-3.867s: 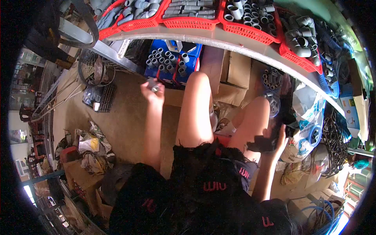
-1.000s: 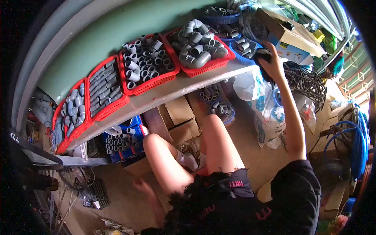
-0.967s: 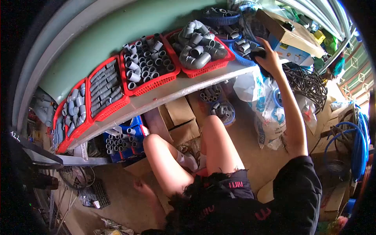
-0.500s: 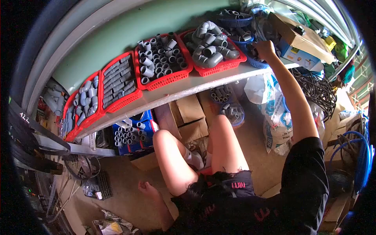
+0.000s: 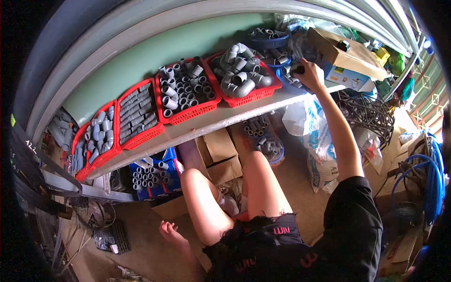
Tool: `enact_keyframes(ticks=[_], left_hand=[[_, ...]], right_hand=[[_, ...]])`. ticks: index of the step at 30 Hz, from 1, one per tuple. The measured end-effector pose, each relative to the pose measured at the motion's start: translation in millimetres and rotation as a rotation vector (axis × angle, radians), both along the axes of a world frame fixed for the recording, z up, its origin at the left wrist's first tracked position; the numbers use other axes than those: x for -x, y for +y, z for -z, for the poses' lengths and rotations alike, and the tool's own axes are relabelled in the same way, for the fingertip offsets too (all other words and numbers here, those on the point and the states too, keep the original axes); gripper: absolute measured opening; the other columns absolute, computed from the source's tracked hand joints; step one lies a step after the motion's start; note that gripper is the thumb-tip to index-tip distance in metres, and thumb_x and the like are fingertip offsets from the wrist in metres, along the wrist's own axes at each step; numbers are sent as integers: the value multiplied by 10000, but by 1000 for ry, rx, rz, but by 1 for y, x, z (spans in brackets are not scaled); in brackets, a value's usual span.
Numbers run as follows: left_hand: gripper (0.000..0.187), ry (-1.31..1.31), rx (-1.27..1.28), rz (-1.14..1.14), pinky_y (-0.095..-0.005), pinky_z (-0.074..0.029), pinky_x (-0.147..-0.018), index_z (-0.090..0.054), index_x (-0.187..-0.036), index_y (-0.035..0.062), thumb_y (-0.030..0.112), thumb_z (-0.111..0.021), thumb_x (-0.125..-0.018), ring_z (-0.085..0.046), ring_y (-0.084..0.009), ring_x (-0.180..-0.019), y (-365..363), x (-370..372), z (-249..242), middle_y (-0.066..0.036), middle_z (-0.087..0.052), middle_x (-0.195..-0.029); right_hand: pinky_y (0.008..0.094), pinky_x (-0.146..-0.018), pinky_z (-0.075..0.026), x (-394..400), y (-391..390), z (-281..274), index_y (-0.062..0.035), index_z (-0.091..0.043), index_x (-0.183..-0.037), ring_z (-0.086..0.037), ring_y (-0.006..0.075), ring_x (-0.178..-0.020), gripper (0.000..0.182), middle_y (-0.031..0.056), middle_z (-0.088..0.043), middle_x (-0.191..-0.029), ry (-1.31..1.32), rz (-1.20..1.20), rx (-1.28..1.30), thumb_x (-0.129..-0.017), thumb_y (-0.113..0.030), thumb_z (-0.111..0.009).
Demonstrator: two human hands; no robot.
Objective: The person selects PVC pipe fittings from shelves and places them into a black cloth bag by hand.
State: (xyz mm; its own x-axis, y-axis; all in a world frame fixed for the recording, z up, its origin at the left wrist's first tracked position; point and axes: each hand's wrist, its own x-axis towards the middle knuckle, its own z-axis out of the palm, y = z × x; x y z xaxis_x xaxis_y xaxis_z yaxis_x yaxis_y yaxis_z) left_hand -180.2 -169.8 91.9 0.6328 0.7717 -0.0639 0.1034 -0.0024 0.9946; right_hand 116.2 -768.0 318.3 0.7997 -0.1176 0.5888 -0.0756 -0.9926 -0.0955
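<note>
My right hand is closed on a dark grey pipe fitting, held above the blue basket at the right end of the shelf. Left of it, a red basket is heaped with large grey elbow fittings. My left hand hangs low beside my left knee, over the floor, with its fingers loosely curled and apart and nothing in them.
More red baskets of grey fittings line the shelf. Below stand a blue box of pipe pieces, cardboard boxes and a white sack. An opened carton and black coiled tubing are at the right.
My right hand has lifted a little off the blue basket, and a fitting now shows in it. My left hand has shifted slightly left. The whole view has tilted somewhat.
</note>
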Motion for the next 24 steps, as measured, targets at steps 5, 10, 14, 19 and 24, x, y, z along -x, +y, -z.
enact_keyframes(ticks=[5, 10, 14, 19, 24], left_hand=[[337, -29, 244, 467, -288, -430, -688, -422, -1129, 42, 237, -450, -856, -512, -160, -775, -88, -42, -126, -90, -515, -953], [373, -162, 750, 973, -307, -398, -838, -422, -1150, 16, 282, -379, -893, -517, -199, -948, -190, -49, -178, -112, -537, -1034], [293, -141, 177, 1021, -261, -364, -807, -502, -962, -24, 219, -347, -908, -477, -141, -888, -181, -46, -164, -78, -514, -956], [287, 9, 154, 896, -267, -376, -750, -471, -949, 3, 262, -355, -912, -471, -134, -834, -156, -28, -150, -76, -500, -884], [289, 32, 197, 929, -274, -396, -681, -457, -943, 4, 278, -371, -907, -483, -144, -786, -148, -18, -170, -95, -498, -838]], right_hand=[[384, -730, -469, 124, 126, -14, -85, -576, -970, -569, 320, -871, 522, 138, -591, -947, 59, -442, -430, -499, -230, -749], [350, -597, -487, 232, 246, 36, -79, -528, -939, -563, 259, -782, 437, 80, -568, -847, 285, -964, -477, -594, -299, -681], [344, -659, -492, 252, 284, 56, -50, -502, -1057, -536, 263, -840, 555, 103, -537, -948, 260, -940, -628, -571, -256, -673], [352, -651, -480, 251, 298, 70, -45, -522, -1067, -532, 271, -784, 529, 119, -535, -861, 268, -1068, -670, -574, -178, -661], [396, -771, -449, 257, 298, 71, -25, -532, -1055, -546, 327, -867, 448, 162, -555, -944, 428, -1159, -825, -627, -127, -615]])
